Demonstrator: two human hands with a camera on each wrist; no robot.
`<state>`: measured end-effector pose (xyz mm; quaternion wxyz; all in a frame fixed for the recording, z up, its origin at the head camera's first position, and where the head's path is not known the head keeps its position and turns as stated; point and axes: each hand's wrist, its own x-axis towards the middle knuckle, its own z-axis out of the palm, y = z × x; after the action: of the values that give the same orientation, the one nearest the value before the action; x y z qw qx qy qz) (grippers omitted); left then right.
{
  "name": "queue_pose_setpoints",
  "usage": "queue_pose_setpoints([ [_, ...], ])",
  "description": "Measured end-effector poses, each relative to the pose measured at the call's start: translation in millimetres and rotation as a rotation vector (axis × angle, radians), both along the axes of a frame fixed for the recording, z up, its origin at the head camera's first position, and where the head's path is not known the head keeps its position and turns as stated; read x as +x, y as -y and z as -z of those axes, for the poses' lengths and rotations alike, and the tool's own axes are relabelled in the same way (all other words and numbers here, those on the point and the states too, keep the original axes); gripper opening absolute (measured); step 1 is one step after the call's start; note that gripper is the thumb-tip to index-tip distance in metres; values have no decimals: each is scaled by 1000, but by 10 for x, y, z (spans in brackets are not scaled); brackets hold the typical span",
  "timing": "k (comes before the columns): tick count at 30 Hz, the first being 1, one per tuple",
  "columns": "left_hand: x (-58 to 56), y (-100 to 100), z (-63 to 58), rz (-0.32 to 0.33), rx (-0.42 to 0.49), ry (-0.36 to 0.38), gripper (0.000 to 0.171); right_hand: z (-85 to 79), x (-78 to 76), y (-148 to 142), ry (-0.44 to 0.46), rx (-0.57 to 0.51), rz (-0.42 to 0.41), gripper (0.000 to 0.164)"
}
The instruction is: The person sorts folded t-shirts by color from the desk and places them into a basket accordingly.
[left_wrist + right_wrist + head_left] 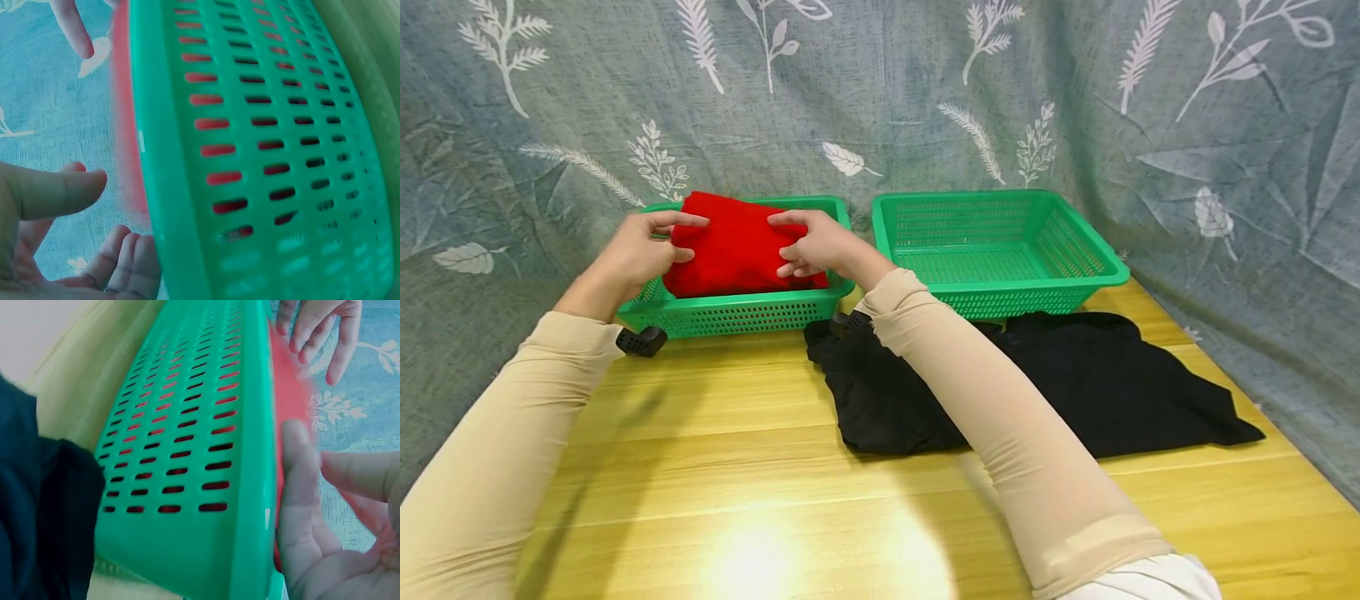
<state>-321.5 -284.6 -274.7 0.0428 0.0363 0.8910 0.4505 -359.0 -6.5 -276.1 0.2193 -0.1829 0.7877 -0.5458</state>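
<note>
A folded red cloth (737, 242) lies in the left green basket (737, 302), its top edge rising above the back rim. My left hand (636, 252) is at the cloth's left side, thumb and fingers spread apart. On the opposite side is my right hand (826, 246), its fingers loosely extended over the cloth's right part. In the left wrist view, the left hand (56, 195) is beside the basket rim with a gap between thumb and fingers. The right wrist view has the right hand (303, 512) near the blurred red cloth (290, 387), not visibly pinching it.
A second green basket (1000, 287) stands to the right with nothing visible inside. Black cloth (1120, 387) is spread on the wooden table (722, 467) in front of it, partly under my right forearm. A patterned grey-green curtain (880, 108) hangs behind.
</note>
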Motion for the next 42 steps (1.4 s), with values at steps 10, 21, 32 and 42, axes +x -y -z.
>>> queue_pose_setpoints([
  [10, 64, -22, 3, 18, -7, -12, 54, -37, 30, -154, -16, 2, 60, 56],
  [21, 159, -106, 18, 81, -37, -31, 52, -42, 101, -273, -33, 11, 8, 54],
  [32, 354, -288, 97, 122, 29, -34, 48, -66, 306, -517, -74, 29, -44, 51],
  [42, 688, -610, 146, 219, 63, -89, 47, -36, 617, -850, -123, 75, -82, 49],
])
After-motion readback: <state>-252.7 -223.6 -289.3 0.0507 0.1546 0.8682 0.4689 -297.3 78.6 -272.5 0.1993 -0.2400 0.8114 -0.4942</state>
